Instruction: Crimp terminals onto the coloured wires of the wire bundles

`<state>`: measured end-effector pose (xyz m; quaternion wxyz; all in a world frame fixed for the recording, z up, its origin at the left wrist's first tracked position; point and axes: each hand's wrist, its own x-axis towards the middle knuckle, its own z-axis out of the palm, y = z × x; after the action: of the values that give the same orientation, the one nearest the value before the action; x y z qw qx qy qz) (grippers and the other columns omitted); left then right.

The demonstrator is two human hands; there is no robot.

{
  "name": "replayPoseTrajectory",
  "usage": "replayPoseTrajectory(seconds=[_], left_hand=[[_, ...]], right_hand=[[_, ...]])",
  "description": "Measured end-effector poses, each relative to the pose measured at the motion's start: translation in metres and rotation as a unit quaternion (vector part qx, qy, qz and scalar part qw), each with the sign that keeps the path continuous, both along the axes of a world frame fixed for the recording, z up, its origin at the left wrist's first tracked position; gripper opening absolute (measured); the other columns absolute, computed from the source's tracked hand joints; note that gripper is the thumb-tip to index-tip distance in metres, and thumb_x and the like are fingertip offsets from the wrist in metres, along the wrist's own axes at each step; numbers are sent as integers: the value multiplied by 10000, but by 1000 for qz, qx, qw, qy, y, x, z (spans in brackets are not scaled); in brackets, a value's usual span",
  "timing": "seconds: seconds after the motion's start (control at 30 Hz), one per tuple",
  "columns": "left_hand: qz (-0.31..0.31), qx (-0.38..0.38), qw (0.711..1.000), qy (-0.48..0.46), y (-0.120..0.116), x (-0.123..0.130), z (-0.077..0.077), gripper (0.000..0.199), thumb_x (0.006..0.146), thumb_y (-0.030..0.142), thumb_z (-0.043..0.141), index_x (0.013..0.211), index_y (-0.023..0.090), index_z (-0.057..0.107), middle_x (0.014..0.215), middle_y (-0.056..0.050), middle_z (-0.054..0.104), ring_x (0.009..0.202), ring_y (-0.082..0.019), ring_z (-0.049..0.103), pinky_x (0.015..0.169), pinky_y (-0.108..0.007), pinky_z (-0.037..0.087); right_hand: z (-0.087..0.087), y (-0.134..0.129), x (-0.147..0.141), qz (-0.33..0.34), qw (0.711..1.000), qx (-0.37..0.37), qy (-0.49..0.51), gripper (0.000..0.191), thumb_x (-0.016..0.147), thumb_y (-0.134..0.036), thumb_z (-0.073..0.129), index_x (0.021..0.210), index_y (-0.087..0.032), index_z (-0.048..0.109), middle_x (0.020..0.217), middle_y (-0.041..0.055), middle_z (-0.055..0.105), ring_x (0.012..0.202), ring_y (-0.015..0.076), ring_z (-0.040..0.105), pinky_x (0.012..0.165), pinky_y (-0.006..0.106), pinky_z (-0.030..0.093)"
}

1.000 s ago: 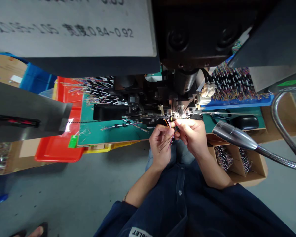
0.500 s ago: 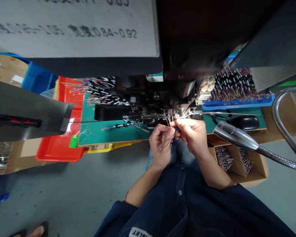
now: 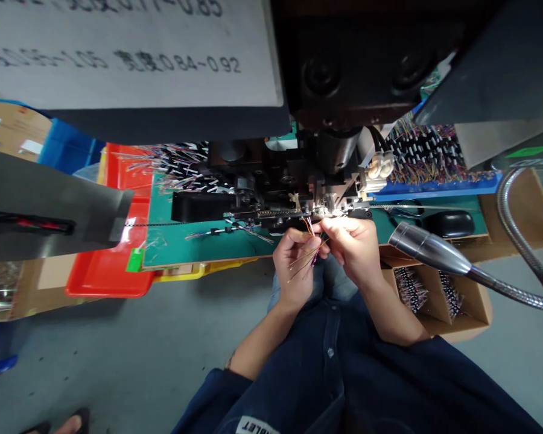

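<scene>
A bundle of thin coloured wires [image 3: 308, 256] is pinched in my left hand [image 3: 295, 265], its loose ends fanning out over the palm. My right hand [image 3: 355, 247] is closed beside it, thumb and forefinger at the lit front of a crimping machine [image 3: 328, 211]; the fingertips pinch a wire of the same bundle, its tip hidden by fingers and glare. A strip of terminals [image 3: 158, 224] runs into the machine from the left. On the green bench top [image 3: 199, 250], left of my hands, lies another wire bundle with black sleeves [image 3: 217, 231].
Heaps of wire bundles lie behind on the left [image 3: 185, 163] and in a blue tray [image 3: 438, 190] on the right. A gooseneck lamp [image 3: 428, 250] reaches in from the right, above a divided cardboard box [image 3: 468, 328]. A red tray [image 3: 104, 289] sits at left.
The machine's upper part looks shifted, showing more of the ram and bolts above my hands. My hands keep nearly the same place and hold; the wires have shifted slightly.
</scene>
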<state>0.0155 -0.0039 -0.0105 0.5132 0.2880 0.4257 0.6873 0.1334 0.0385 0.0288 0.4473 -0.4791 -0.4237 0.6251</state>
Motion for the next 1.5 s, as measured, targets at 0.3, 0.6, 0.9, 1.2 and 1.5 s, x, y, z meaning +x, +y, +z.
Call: replayPoseTrajectory(seconds=[0.3, 0.6, 0.9, 1.2, 1.5], left_hand=[[16, 14, 1000, -4, 3, 0, 2, 349, 1017, 473, 969, 916, 236, 733, 744, 38, 750, 636, -125, 739, 627, -233, 624], [9, 9, 1000, -6, 2, -1, 3, 341, 1021, 451, 965, 904, 232, 730, 726, 37, 707, 638, -129, 712, 602, -229, 578], [-8, 1, 1000, -5, 1, 0, -6, 374, 1015, 485, 957, 893, 237, 705, 720, 52, 646, 591, -126, 620, 600, -261, 600], [2, 2, 1000, -19, -1, 3, -5, 330, 1042, 469, 938, 935, 245, 722, 778, 35, 719, 650, -131, 708, 627, -246, 624], [15, 9, 1000, -26, 5, 3, 6, 354, 1008, 481, 977, 911, 229, 748, 739, 34, 760, 637, -119, 732, 629, -216, 622]], right_hand=[[2, 1, -1, -9, 1000, 1, 6, 382, 1028, -598, 876, 929, -235, 947, 474, -37, 567, 433, 145, 518, 448, 296, 373], [8, 2, 0, -2, 1000, 14, -28, 377, 1018, -600, 870, 958, -234, 938, 510, -27, 610, 411, 128, 432, 427, 298, 373], [22, 0, 2, 27, 998, 35, -35, 465, 1022, -640, 887, 852, -207, 873, 592, 15, 658, 447, 124, 443, 409, 300, 344], [5, -2, 2, -6, 1000, 11, 4, 397, 1026, -598, 887, 905, -221, 890, 634, 15, 728, 450, 128, 525, 423, 289, 411], [-2, 0, -1, -13, 999, -4, 45, 382, 1024, -574, 898, 902, -213, 930, 491, -40, 592, 444, 126, 552, 438, 276, 394]])
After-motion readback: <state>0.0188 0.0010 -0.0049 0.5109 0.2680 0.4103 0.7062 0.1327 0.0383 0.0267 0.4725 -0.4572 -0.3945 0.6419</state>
